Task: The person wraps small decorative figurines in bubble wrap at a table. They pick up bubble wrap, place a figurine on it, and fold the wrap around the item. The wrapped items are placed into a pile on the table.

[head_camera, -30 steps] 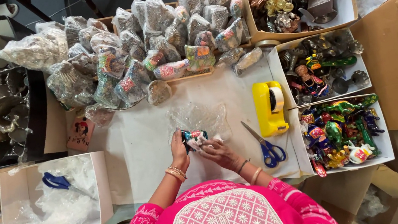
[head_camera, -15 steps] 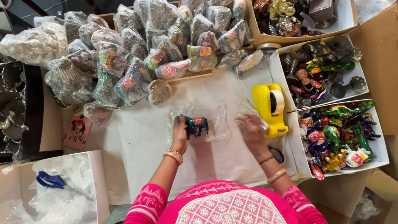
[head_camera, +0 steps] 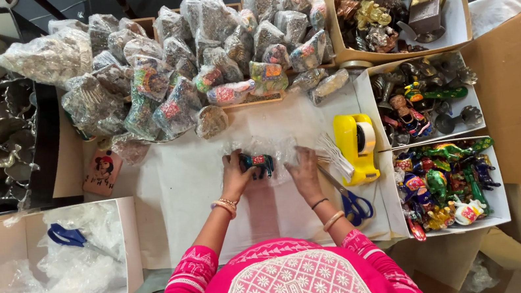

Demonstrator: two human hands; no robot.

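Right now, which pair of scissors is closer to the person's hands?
The blue-handled scissors lying on the white paper beside the right hand, just under the yellow tape dispenser. The other blue-handled scissors lie far off in the white box of plastic wrap.

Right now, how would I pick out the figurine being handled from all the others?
Start at the yellow tape dispenser on the white sheet. Just beside it, the left hand holds a small dark painted figurine on clear wrap, right hand alongside. It alone lies unwrapped outside the boxes.
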